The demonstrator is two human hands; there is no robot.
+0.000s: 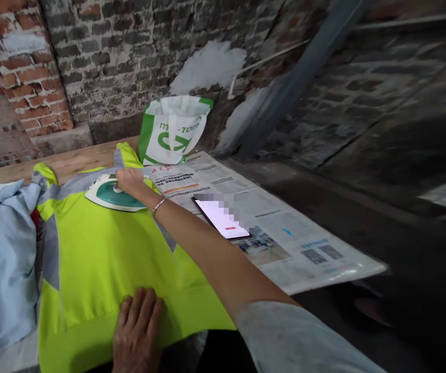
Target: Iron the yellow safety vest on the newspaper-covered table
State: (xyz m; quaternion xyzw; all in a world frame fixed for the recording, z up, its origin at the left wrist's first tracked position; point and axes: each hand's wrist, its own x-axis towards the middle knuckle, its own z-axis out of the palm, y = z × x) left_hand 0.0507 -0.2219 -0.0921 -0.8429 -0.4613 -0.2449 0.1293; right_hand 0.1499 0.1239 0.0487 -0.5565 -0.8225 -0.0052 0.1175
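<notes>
A neon yellow garment with grey panels lies spread on the table, its wide hem toward me. My right hand is closed around the handle of a white and teal clothes iron. The iron rests on the upper part of the garment, near the grey band, with its tip pointing left. On the near hem lies my left hand, fingers extended over the cloth and holding nothing.
A light blue cloth lies bunched at the left. Newspaper covers the table's right side, with a phone, screen lit, on it. Behind stands a white and green bag, before a brick wall.
</notes>
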